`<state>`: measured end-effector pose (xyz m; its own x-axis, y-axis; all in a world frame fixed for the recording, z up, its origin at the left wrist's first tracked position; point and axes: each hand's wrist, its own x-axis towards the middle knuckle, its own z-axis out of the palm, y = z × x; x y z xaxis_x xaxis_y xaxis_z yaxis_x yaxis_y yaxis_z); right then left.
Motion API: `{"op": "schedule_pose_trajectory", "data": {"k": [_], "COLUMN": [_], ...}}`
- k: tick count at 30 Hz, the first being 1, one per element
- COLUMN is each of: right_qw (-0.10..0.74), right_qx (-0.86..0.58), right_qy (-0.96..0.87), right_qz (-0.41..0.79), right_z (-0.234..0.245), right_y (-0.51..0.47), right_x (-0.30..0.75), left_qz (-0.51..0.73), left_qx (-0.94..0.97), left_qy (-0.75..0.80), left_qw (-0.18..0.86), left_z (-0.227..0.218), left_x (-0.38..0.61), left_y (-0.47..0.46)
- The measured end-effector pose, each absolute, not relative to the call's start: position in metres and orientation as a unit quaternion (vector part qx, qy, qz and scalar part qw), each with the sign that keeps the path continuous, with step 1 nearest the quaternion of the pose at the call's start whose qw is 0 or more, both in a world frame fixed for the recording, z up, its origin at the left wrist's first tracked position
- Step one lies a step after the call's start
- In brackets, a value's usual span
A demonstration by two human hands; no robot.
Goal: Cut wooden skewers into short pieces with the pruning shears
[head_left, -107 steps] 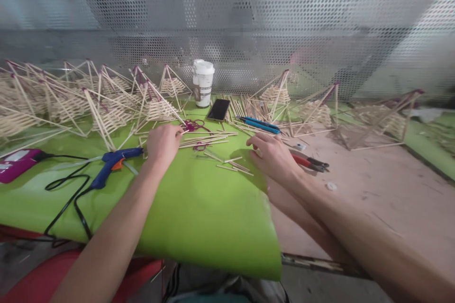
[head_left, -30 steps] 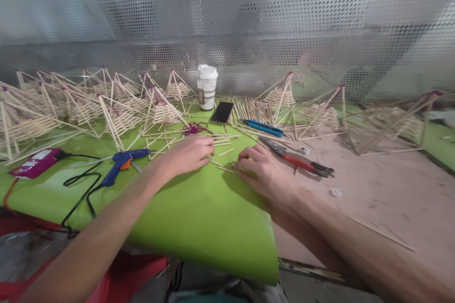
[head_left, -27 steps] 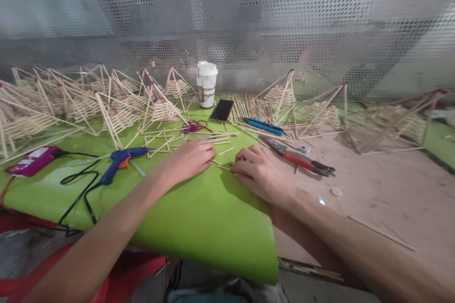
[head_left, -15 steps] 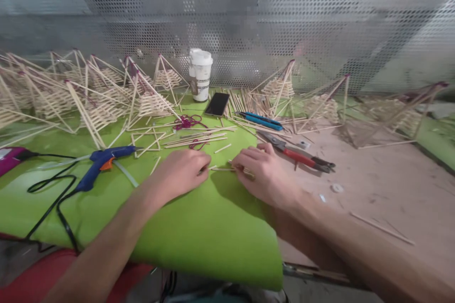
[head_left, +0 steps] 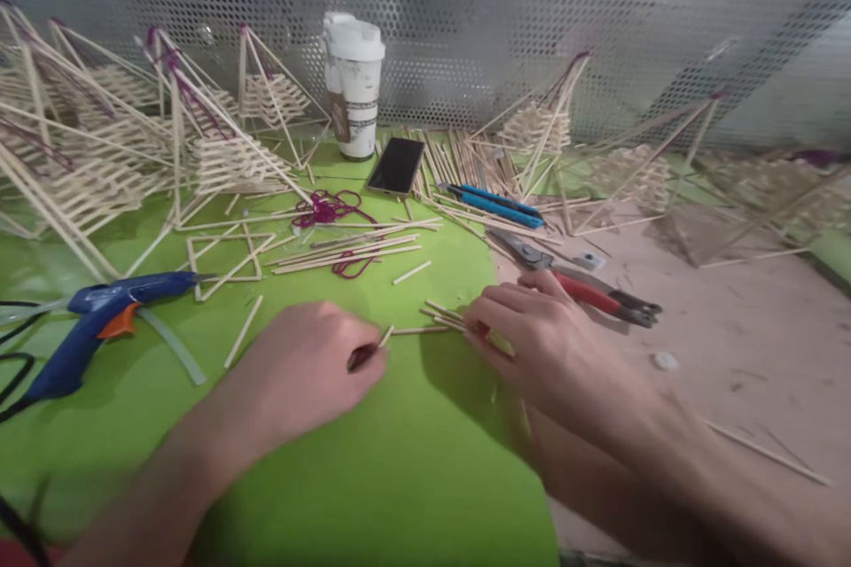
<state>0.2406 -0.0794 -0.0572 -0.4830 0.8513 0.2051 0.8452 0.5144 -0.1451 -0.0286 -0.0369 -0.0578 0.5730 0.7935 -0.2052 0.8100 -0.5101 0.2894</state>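
My left hand (head_left: 312, 363) rests low over the green sheet, its fingers curled in a pinch. The tip of a thin wooden stick (head_left: 386, 336) pokes out from between thumb and forefinger. Opposite it, my right hand (head_left: 532, 328) is closed around several short wooden sticks (head_left: 442, 316), whose ends point left toward the other hand. One longer stick (head_left: 418, 331) lies between the two hands. A loose short stick (head_left: 412, 272) is just beyond them, and red-handled pliers (head_left: 591, 294) lie right behind my right hand.
A blue glue gun (head_left: 120, 306) lies at left beside a stick frame (head_left: 230, 264). Behind are purple thread (head_left: 329, 208), a phone (head_left: 397, 166), a blue cutter (head_left: 495, 205) and a paper cup (head_left: 355, 89). Stick pyramid structures (head_left: 239, 164) stand along the perforated metal wall.
The view has come closer to the table and tilted down. More of the stick ends now show at my right hand's fingers, and the gap between my hands is a little wider.
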Motion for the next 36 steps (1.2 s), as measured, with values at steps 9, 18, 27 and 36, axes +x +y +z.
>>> {"op": "schedule_pose_trajectory", "data": {"k": [9, 18, 27, 36], "right_qw": [0.168, 0.146, 0.142, 0.16], "right_qx": [-0.472, -0.5, -0.537, -0.417], "right_qy": [-0.863, -0.852, -0.811, -0.874], "right_qz": [0.064, 0.063, 0.181, 0.19], "right_z": [-0.056, -0.055, -0.053, -0.054], "right_y": [-0.084, -0.084, -0.095, -0.081], "right_x": [0.233, 0.233, 0.236, 0.251], "left_qz": [0.045, 0.119, 0.13, 0.122], "left_qx": [0.876, 0.923, 0.929, 0.93], "left_qy": [0.387, 0.331, 0.288, 0.268], "left_qw": [0.283, 0.156, 0.195, 0.219], "left_z": [-0.051, -0.06, -0.064, -0.063], "left_x": [-0.034, -0.039, -0.044, -0.044], "left_y": [-0.043, -0.037, -0.033, -0.038]}}
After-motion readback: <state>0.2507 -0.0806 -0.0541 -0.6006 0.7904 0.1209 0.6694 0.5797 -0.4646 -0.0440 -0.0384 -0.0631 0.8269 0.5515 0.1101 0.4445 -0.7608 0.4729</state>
